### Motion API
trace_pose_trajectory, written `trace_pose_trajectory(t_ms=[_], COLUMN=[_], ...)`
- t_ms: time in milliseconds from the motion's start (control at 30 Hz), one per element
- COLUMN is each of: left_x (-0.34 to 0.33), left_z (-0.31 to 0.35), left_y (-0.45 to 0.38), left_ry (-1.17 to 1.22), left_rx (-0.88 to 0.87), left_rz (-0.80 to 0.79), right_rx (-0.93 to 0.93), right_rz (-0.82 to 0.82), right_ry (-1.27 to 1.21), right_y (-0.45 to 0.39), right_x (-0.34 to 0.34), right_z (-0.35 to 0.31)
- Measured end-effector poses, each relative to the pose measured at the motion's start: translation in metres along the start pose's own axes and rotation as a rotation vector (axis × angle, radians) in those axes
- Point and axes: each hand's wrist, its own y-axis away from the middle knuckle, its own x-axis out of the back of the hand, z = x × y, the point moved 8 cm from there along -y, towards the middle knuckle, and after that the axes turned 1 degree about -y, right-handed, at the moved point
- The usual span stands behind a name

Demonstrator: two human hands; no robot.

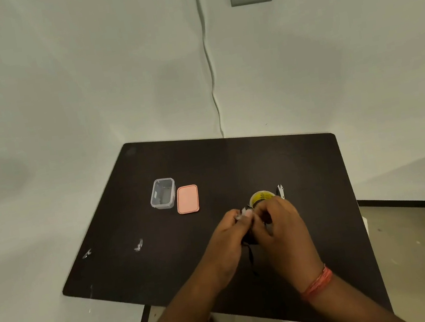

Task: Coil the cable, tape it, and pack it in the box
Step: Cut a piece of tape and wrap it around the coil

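Note:
Both hands meet over the dark table (164,250), just right of its middle. My left hand (229,241) and my right hand (282,230) are closed together on a black cable (251,258); most of it is hidden between the fingers, and a short end hangs below them. A pale bit, perhaps tape, shows at my left fingertips. A yellow tape roll (260,197) lies just behind my right hand. The clear plastic box (163,193) stands open at the back left, with its pink lid (187,199) flat beside it on the right.
A small white snipper (281,190) lies right of the tape roll. Two crumpled clear scraps (138,245) (87,253) lie near the table's left side. A white wire (209,64) runs down the wall behind the table. Floor shows past the right edge.

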Motion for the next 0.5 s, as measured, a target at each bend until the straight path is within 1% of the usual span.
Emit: trace_pose_trajectory(t_ms=[133, 267, 333, 433, 500], left_x=[-0.003, 0.01, 0.015, 0.02, 0.022], left_z=[-0.005, -0.009, -0.007, 0.005, 0.017], left_y=[-0.003, -0.007, -0.009, -0.013, -0.016], left_ry=[-0.053, -0.073, -0.113, -0.269, -0.387], left_rx=[0.007, 0.011, 0.002, -0.045, -0.088], left_rz=[-0.016, 0.061, 0.086, 0.1, 0.077], right_rx=[-0.134, -0.148, -0.133, -0.118, -0.101], right_rz=[-0.041, 0.093, 0.105, 0.048, 0.025], right_ry=[-0.163, -0.239, -0.274, -0.286, -0.236], right_y=[-0.001, -0.008, -0.012, -0.016, -0.018], right_x=[0.002, 0.023, 0.028, 0.02, 0.012], right_z=[0.013, 0.02, 0.018, 0.009, 0.002])
